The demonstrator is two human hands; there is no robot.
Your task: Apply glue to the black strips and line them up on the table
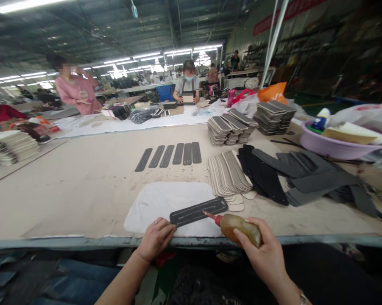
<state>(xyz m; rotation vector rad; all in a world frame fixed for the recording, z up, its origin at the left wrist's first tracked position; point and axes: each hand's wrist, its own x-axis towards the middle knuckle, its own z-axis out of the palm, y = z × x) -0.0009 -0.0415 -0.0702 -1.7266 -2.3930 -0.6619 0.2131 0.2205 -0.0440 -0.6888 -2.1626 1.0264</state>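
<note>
My right hand (263,250) is wrapped round a yellowish squeeze glue bottle (240,228) with a red nozzle. The nozzle tip points at a dark rounded strip (193,212), which has a pale line of glue along it. At the strip's left end my left hand (157,238) pinches its near edge. Under the strip lies a white cloth-like sheet (146,203) near the table's front edge. Just beyond, several similar dark strips (178,153) lie in a row. To the right stands a fanned stack of beige strips (229,173).
Black and grey material pieces (318,173) are heaped at the right, before a purple basin (327,142). Stacks of grey-topped pieces (232,127) stand behind. A beige stack (12,146) sits far left. Co-workers (187,87) are across the table.
</note>
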